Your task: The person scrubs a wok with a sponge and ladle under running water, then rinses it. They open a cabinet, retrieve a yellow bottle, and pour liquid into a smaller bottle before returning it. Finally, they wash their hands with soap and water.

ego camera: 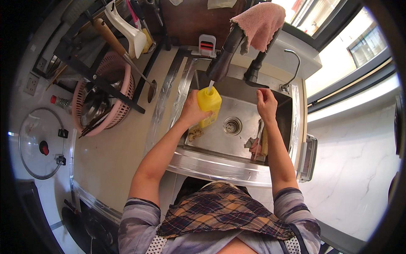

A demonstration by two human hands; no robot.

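Note:
My left hand (193,110) grips a yellow plastic bottle (210,106) with an uncapped mouth, over the left part of the stainless steel sink (225,139). Water runs from the dark faucet (219,65) into the bottle's mouth. A pink cloth (263,23) hangs over the faucet's top. My right hand (267,103) is raised over the sink's right side, near the faucet's base, with its fingers curled together; nothing shows in it. A brownish scrubber (195,133) lies at the sink's left, and small rags (253,146) lie at the lower right.
On the left counter stands a pink basket (127,95) with metal bowls and chopsticks. A ladle (152,90) and other utensils hang from a black rack (104,87). A glass lid (30,143) is at the far left. A thin curved tap (298,63) rises behind the sink's right corner.

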